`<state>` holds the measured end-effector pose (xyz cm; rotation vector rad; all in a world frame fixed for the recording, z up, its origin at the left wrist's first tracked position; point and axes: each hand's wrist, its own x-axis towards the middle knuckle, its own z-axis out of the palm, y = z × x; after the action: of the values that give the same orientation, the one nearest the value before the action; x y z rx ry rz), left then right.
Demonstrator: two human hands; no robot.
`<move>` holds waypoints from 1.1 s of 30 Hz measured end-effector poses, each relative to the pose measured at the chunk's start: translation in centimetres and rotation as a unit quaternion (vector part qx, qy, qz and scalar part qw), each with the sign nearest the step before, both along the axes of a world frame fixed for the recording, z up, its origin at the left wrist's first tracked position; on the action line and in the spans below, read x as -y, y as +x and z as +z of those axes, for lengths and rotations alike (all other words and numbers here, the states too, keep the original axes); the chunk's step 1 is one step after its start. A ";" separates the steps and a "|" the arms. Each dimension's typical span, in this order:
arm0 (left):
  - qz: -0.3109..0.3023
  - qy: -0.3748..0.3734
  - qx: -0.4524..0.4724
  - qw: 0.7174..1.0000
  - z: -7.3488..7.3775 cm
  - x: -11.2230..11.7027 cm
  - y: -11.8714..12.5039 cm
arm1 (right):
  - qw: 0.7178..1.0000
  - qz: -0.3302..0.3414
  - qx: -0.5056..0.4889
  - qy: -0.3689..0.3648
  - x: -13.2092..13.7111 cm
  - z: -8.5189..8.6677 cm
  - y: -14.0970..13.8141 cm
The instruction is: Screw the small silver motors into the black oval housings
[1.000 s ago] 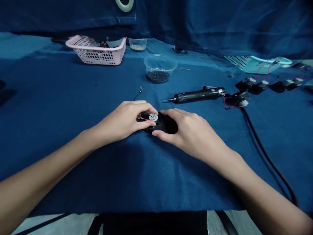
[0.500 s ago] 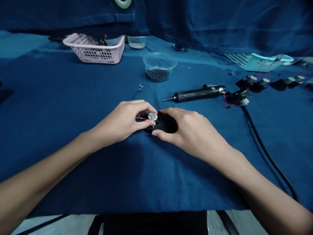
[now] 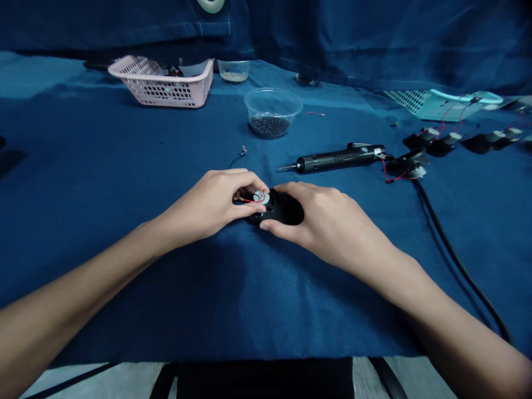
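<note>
A small black housing (image 3: 281, 211) lies on the blue cloth in the middle of the table. My right hand (image 3: 328, 224) grips it from the right, thumb along its near edge and fingers curled over the top. My left hand (image 3: 214, 202) is closed from the left, its fingertips pinching a small round silver part (image 3: 259, 196) with thin red wire at the housing's left end. Both forearms reach in from the near edge.
A black electric screwdriver (image 3: 338, 158) lies behind my right hand, its cable (image 3: 453, 255) running to the near right. A clear cup of dark screws (image 3: 272, 113), a second cup (image 3: 233, 70) and a pink basket (image 3: 164, 83) stand behind. More black wired parts (image 3: 440, 141) lie at the right.
Both hands stay on the black housing and the round part; only the fingers shift slightly. The view has drifted a little.
</note>
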<state>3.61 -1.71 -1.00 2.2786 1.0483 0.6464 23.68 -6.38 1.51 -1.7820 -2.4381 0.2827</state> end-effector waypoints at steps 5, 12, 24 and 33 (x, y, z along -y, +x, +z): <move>0.005 -0.006 0.001 1.000 0.0 0.0 0.0 | 1.000 -0.001 0.005 0.004 -0.1 0.0 -0.1; 0.013 -0.010 0.009 1.000 -0.2 0.0 0.0 | 1.000 -0.010 0.013 0.015 0.1 -0.1 -0.2; 0.017 0.016 0.007 1.000 -0.6 -0.1 -0.1 | 1.000 -0.020 0.014 0.007 0.0 0.0 -0.5; 0.013 0.009 0.005 1.000 -0.4 0.0 -0.1 | 1.000 0.015 -0.013 -0.003 -0.3 -0.1 0.0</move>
<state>3.53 -1.70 -1.41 2.2784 1.0728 0.6813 23.72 -6.07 1.46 -1.7347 -2.4498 0.3130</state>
